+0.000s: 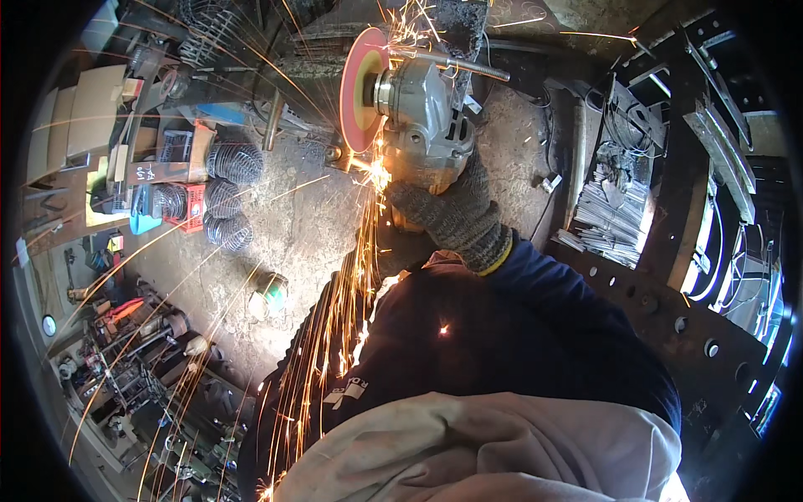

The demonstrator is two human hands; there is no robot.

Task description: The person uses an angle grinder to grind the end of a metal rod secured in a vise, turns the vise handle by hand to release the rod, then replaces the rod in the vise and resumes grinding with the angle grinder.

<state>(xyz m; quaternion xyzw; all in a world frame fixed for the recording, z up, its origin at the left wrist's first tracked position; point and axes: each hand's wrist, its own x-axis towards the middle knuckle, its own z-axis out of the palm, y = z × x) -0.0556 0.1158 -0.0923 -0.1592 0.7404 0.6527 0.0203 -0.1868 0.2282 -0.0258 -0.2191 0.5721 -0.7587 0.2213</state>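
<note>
Angle grinder (428, 117), gloved right hand (464, 216) grasping its body, head beyond fingers (411, 201), left hand (403, 251) shadowed, grip unclear

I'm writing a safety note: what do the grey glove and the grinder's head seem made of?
Grey glove: probably knitted yarn, matte and speckled, with visible ribbing.

Grinder's head: likely cast metal, satin silver-grey, judging by its bright highlights.
</note>
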